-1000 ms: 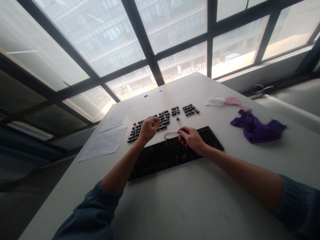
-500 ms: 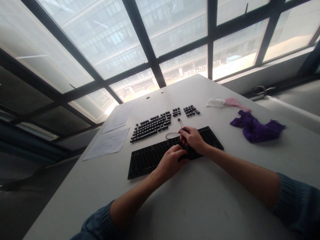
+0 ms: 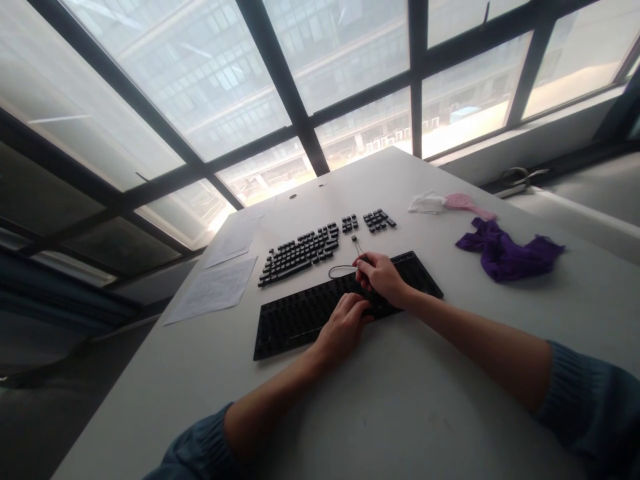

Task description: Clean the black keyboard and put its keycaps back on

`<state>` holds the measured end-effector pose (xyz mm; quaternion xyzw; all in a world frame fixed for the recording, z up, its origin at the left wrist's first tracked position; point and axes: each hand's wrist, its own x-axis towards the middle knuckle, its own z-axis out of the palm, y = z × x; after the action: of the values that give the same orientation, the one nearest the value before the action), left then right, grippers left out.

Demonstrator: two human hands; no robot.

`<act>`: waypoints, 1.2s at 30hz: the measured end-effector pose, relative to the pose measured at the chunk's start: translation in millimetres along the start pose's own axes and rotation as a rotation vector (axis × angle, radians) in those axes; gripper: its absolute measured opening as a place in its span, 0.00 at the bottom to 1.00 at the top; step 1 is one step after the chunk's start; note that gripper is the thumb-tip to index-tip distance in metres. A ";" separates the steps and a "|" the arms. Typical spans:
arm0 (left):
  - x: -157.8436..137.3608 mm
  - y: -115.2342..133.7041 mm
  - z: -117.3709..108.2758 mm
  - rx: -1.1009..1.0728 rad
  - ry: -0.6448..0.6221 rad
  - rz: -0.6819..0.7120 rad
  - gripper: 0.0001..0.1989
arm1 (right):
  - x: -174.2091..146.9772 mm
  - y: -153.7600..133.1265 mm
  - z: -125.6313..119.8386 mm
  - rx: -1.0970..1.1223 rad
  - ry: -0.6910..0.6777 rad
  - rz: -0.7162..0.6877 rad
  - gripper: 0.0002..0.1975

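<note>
A black keyboard (image 3: 295,320) with its keycaps off lies across the white table. My left hand (image 3: 347,319) is closed on its near edge, fingers bent over the top and thumb low at the front. Above the keyboard's middle, my right hand (image 3: 377,275) pinches a wire keycap puller (image 3: 358,248). Its thin wires point away from me, with a small black keycap (image 3: 355,238) at their far end; whether they grip it I cannot tell. A dark wire loop (image 3: 340,268) sticks out to the left of the same hand.
Behind the keyboard, black keycaps (image 3: 300,253) sit in keyboard order, with smaller groups (image 3: 379,221) to the right. Paper sheets (image 3: 215,293) lie at left. A purple cloth (image 3: 510,252), a pink brush-like item (image 3: 470,203) and a white tissue (image 3: 427,203) lie at right.
The view has shifted slightly. My left thumb has drawn in a little closer to the fingers. My right hand keeps its pinch on the keycap puller in nearly the same place.
</note>
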<state>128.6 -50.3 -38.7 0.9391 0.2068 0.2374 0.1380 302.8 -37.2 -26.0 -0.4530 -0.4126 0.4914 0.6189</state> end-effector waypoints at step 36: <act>21.8 6.0 -47.5 -0.450 0.236 -0.284 0.09 | -3.9 -2.0 -1.5 -0.069 0.005 0.036 0.12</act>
<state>124.1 -38.0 12.2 0.8123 0.2928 0.3633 0.3498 304.0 -41.5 -24.6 -0.4828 -0.4193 0.4868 0.5951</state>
